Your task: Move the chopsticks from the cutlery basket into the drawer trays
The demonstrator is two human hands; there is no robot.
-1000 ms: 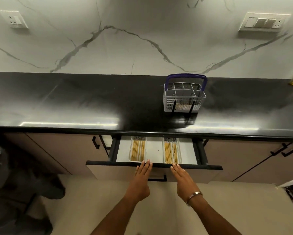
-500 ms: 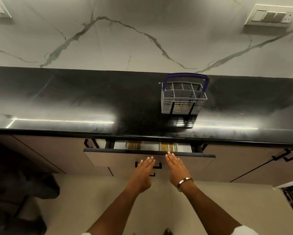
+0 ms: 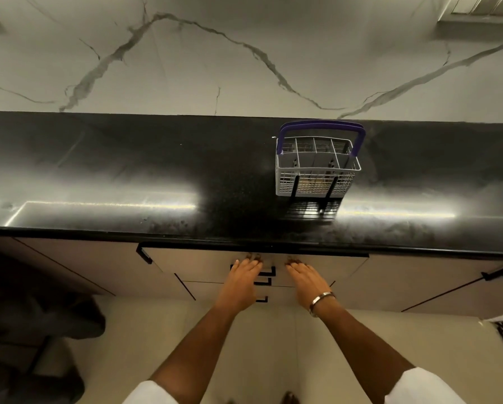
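Observation:
The grey cutlery basket (image 3: 317, 170) with a purple handle stands on the black countertop (image 3: 127, 176), right of centre; I see no chopsticks sticking out of it. Below the counter edge the top drawer front (image 3: 192, 263) sits flush with the cabinets, so the trays and chopsticks inside are hidden. My left hand (image 3: 241, 282) and my right hand (image 3: 305, 282) lie flat with straight fingers against that drawer front, either side of its black handle (image 3: 269, 271). A metal bangle circles my right wrist.
Two lower drawer handles (image 3: 263, 291) sit under the top one. Cabinet doors with black handles flank the drawers at the left (image 3: 143, 255) and the right (image 3: 500, 275). A marble-veined wall rises behind the counter. A dark shape lies on the floor at lower left (image 3: 40, 330).
The drawer has gone from half open, with chopstick trays showing, to fully shut. Both flat hands travelled forward with its front.

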